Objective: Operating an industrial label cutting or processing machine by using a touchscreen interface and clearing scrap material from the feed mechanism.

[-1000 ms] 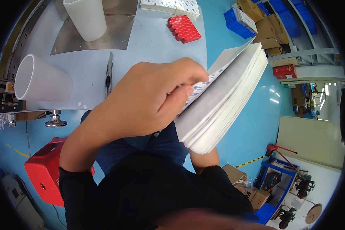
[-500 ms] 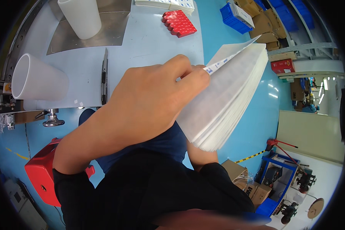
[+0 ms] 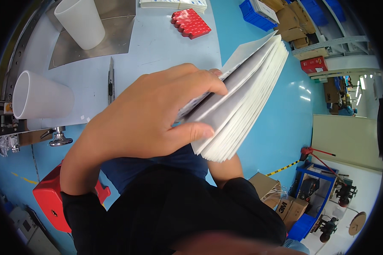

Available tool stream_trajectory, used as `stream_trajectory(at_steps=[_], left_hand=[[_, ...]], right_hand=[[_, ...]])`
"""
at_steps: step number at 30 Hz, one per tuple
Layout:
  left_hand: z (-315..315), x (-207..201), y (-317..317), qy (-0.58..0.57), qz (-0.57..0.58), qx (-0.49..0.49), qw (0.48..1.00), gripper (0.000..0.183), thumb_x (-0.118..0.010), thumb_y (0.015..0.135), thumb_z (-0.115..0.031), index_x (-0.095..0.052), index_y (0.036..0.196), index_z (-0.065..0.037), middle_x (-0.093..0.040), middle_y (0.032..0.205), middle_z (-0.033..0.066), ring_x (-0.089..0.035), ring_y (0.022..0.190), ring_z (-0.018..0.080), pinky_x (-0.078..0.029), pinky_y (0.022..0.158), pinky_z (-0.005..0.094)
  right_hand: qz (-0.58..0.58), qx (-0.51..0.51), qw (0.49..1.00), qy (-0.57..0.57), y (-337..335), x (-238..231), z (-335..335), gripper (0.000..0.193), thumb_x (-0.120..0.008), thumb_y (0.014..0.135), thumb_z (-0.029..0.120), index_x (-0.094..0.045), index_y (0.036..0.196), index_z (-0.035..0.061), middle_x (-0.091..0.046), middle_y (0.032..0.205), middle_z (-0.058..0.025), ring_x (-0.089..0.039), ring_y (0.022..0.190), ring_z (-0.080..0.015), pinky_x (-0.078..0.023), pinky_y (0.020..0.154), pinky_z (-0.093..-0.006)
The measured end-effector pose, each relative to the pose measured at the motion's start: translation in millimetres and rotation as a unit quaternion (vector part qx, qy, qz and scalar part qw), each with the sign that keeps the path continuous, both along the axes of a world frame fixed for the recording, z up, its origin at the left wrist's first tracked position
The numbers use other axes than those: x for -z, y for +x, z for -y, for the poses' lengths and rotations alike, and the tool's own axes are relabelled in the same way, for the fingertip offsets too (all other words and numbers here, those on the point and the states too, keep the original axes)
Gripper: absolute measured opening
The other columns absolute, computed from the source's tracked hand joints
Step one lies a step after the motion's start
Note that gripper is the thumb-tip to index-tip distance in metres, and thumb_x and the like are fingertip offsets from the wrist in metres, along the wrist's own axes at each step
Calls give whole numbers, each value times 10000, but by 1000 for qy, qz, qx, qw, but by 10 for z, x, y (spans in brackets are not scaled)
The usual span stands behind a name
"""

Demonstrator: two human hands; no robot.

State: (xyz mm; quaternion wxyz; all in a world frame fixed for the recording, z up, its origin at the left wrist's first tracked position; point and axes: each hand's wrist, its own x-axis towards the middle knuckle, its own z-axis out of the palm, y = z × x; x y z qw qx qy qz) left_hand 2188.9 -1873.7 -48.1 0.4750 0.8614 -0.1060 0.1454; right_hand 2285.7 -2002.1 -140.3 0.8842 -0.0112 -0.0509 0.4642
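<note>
Head view: the left hand (image 3: pixel 149 114) lies across the upper face of a thick stack of white sheets (image 3: pixel 242 97), its fingers curled over the top leaves and its thumb pressed against the near edge, so that the uppermost sheets are pinched and lifted slightly apart from the rest. The stack is tilted, fanned at its outer edge, and held in front of the torso, above the blue floor. The right hand is hidden beneath the stack; only its forearm (image 3: pixel 225 170) shows, so its grip cannot be told. Behind, on the white table (image 3: pixel 166 42), stand two white cups (image 3: pixel 78 21), a utility knife (image 3: pixel 111 80) and a red block (image 3: pixel 190 23).
</note>
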Motion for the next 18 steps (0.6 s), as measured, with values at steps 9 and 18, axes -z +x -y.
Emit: stream_trajectory(at_steps=[9,18], left_hand=[[193,121,-85,191,103,-162,963,253,-656,655,-18,-635,907,-34,-571,1061,129,-607,792,276,-507,638,323],[354,264,-119,198,98,-236,946,135,-648,656,-86,-633,763,-5,-520,1140,186,-561,933,303,-447,815,402]], right_hand=[[-10,-23,1000,17,125,-54,-43,221,-465,923,277,-493,998,71,-526,949,-63,-537,922,-217,-454,838,-388],[-18,-49,998,36,39,-84,8,230,-455,923,288,-493,999,74,-524,949,-55,-530,934,-221,-433,865,-402]])
